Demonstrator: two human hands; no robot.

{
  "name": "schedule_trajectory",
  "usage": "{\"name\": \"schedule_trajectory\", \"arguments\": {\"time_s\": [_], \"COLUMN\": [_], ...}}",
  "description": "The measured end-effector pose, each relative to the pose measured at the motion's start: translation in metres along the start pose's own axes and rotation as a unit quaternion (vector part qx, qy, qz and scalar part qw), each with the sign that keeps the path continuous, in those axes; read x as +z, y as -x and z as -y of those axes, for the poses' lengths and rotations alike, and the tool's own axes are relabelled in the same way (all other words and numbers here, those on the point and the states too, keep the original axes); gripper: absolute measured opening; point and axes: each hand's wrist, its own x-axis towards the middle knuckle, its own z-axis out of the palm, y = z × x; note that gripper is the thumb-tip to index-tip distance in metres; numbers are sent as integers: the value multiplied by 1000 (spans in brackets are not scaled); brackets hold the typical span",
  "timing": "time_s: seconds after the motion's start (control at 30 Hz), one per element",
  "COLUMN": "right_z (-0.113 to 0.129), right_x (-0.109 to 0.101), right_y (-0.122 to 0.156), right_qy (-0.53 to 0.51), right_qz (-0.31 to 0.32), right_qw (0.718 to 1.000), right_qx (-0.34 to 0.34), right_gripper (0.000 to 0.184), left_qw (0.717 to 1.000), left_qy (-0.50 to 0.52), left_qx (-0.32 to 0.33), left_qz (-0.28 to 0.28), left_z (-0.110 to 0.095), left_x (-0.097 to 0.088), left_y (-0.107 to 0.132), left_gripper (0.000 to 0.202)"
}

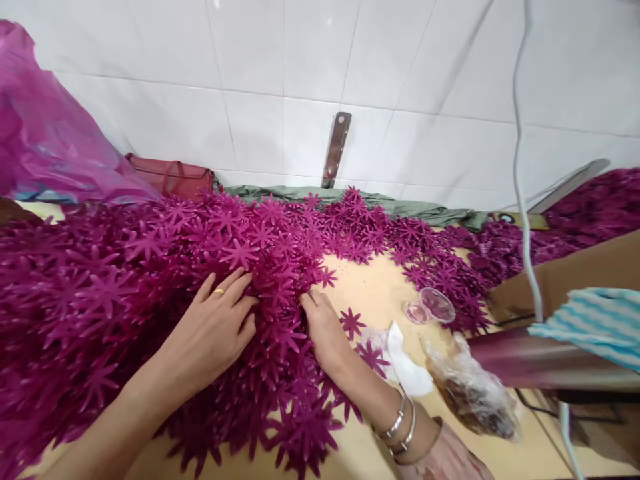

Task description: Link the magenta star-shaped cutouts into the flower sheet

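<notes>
A large heap of magenta star-shaped artificial flower petals [270, 293] covers the left and middle of the pale yellow table [363, 287]. My left hand [215, 327] lies on the heap, palm down, with its fingers apart; a gold ring shows on one finger. At the right edge of the same heap, my right hand [325, 327] presses its fingertips in among the petals, so most of its fingers are hidden. Two silver bangles circle the right wrist. Close by that hand, single loose petal pieces [353, 323] lie on the table.
Right of my hands are a clear plastic cup [438, 305], a white curved piece [406, 367] and a clear plastic bag [475, 390] with brown contents. A white cable [520, 147] hangs before a cardboard box [570, 273]. A red bag [173, 177] and pink plastic [60, 133] stand back left.
</notes>
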Motion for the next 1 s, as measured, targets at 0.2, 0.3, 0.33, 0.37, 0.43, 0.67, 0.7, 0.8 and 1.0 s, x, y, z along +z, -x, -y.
{"name": "schedule_trajectory", "arguments": {"time_s": [0.2,0.3,0.33,0.37,0.43,0.67,0.7,0.8,1.0], "right_z": [-23,-50,-55,-58,-55,-27,-27,-32,-42], "right_x": [-50,-98,-109,-115,-112,-43,-38,-33,-32], "right_y": [-20,-32,-33,-33,-30,-21,-21,-21,-14], "right_qy": [-35,-4,32,83,170,119,105,57,48], "right_qz": [-175,-270,-249,-202,-126,133,135,110,90], "right_qw": [984,961,964,970,969,984,985,992,995], "right_qx": [3,63,84,104,128,-29,-26,-8,-19], "right_gripper": [36,45,46,42,41,55,51,44,65], "left_qw": [999,999,999,999,998,998,998,998,997], "left_qy": [-9,-9,-11,-17,-31,-54,-51,-32,-18], "left_qx": [-28,-35,-38,-40,-43,-39,-41,-53,-71], "left_qz": [25,33,33,33,26,-11,-13,-14,-15], "left_z": [5,9,10,11,13,19,20,22,20], "left_x": [-7,1,4,9,17,36,38,43,47], "left_y": [3,11,15,19,28,46,48,51,52], "left_gripper": [46,42,37,34,33,36,36,36,36]}}
